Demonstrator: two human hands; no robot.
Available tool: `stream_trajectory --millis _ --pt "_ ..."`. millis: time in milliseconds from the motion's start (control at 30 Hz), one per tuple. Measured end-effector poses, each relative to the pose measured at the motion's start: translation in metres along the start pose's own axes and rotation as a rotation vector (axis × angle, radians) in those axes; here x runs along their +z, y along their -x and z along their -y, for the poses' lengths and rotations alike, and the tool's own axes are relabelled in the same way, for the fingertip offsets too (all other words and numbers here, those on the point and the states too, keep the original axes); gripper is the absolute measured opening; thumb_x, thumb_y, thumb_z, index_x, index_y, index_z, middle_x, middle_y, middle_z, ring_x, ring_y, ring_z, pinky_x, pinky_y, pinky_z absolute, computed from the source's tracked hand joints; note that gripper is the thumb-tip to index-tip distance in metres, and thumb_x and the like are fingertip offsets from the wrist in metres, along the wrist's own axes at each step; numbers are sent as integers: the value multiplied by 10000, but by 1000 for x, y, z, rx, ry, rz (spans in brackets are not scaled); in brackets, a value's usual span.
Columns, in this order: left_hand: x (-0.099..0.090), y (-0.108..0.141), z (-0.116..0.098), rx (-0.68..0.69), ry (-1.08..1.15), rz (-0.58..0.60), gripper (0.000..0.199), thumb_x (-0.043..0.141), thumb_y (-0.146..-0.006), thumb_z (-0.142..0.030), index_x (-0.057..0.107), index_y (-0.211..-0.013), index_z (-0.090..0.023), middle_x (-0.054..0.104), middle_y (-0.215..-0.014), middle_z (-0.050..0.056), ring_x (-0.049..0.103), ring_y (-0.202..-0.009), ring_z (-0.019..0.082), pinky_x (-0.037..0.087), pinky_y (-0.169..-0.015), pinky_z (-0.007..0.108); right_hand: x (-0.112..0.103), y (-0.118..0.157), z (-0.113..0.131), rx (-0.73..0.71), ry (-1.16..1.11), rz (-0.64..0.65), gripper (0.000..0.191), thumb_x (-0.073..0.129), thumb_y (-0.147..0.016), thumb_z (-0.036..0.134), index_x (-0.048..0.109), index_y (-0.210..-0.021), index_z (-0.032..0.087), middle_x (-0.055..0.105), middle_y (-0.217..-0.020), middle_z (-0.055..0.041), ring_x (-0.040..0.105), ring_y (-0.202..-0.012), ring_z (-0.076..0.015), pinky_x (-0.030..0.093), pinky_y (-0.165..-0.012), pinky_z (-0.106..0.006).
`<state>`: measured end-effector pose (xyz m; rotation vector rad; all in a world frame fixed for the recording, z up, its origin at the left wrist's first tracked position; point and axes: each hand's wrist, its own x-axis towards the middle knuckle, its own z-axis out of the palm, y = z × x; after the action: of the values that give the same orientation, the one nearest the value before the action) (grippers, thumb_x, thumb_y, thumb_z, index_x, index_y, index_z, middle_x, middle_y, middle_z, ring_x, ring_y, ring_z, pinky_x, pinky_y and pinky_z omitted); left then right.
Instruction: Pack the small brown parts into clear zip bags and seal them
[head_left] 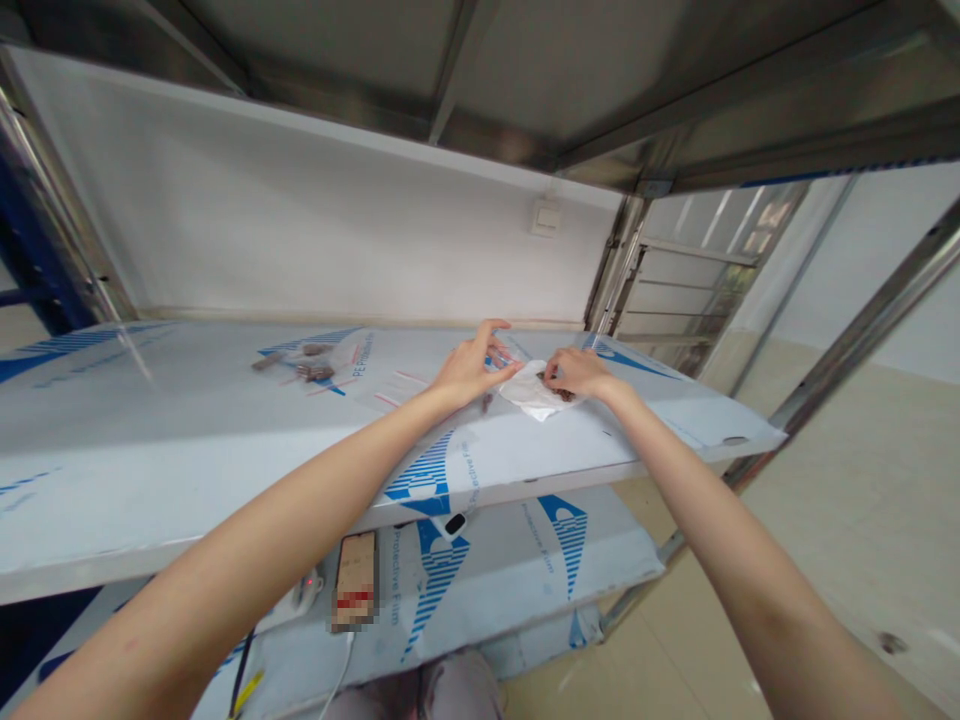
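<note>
On the film-covered shelf (225,430), a white paper or cloth (534,398) lies spread, with small brown pieces (562,393) on its right part. My right hand (576,372) is over these pieces, fingertips pinched together; what lies between them is too small to tell. At the left edge of the white sheet is my left hand (472,368), thumb and fingers apart, beside a clear plastic bag (499,352). Further left, clear bags with brown pieces (311,365) rest on the shelf. A flat clear bag with red lines (401,385) lies between them and my left hand.
A metal shelf (510,80) hangs overhead, with metal posts (619,260) at the right. Below, a lower shelf (510,560) carries a phone (355,580) with a white cable. A small white device (452,525) with a black face is near the upper shelf's front edge.
</note>
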<state>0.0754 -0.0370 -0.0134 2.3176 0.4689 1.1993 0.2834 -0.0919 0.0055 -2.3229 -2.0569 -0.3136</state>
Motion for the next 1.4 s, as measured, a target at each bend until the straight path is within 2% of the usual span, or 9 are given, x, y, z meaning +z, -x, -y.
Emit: stream_trajectory --millis 100,267,333,700,867,1000,1067,1200,1400 --pt "0 0 -1 -4 -5 4 513 635 -749 -350 396 -1184 -225 638 -921 49 608 -825 177 473 -718 316 -3 -3 -3 -58 -194 -101 170 560 -741 238 703 -805 174 688 -947 -104 605 -919 -251 421 -821 -360" --pt "2 1 0 8 16 32 540 636 -746 -390 390 -1199 -228 641 -928 54 612 -853 194 481 -731 332 -24 3 6 -279 -771 -286 188 593 -729 323 668 -808 170 679 -906 -79 612 -862 -195 444 -805 -321" --pt "3 2 1 21 22 37 551 634 -747 -395 384 -1208 -229 644 -927 58 613 -867 198 483 -742 335 -32 6 15 -345 -830 -317 196 619 -715 355 660 -787 178 671 -901 -69 598 -872 -196 432 -824 -338" --pt "3 3 -1 40 1 40 541 633 -745 -380 388 -1203 -228 643 -934 61 618 -836 184 480 -743 326 -36 11 35 -446 -580 -321 128 610 -756 301 667 -782 190 668 -873 -40 565 -866 -190 390 -841 -337" --pt "2 2 -1 42 -4 32 547 632 -743 -400 389 -1201 -226 647 -940 65 614 -868 198 477 -747 336 -42 16 30 -471 -577 -360 197 529 -824 318 682 -849 196 670 -926 -50 572 -905 -190 390 -848 -330" --pt "2 2 1 34 16 23 556 635 -743 -400 381 -1209 -233 643 -949 67 607 -877 199 481 -737 333 -41 20 12 -394 -527 -439 216 509 -836 303 675 -908 185 668 -971 -69 582 -907 -194 398 -831 -320" --pt "2 2 1 26 16 25 548 637 -744 -392 385 -1206 -238 641 -947 66 606 -871 197 481 -721 324 -34 22 -1 -327 -367 -408 200 523 -826 287 679 -905 190 672 -979 -70 582 -919 -204 380 -847 -330" --pt "2 2 0 9 3 27 531 643 -745 -367 398 -1198 -239 641 -921 56 606 -843 190 478 -697 311 -14 25 -17 -213 -30 -212 178 538 -804 257 694 -867 199 668 -997 -70 570 -972 -238 333 -882 -375" --pt "2 2 1 20 -11 20 538 638 -748 -366 394 -1205 -223 638 -934 60 608 -836 182 475 -691 302 -1 32 -12 -178 129 -102 208 520 -805 203 693 -920 200 657 -1022 -79 561 -1001 -246 323 -870 -379"
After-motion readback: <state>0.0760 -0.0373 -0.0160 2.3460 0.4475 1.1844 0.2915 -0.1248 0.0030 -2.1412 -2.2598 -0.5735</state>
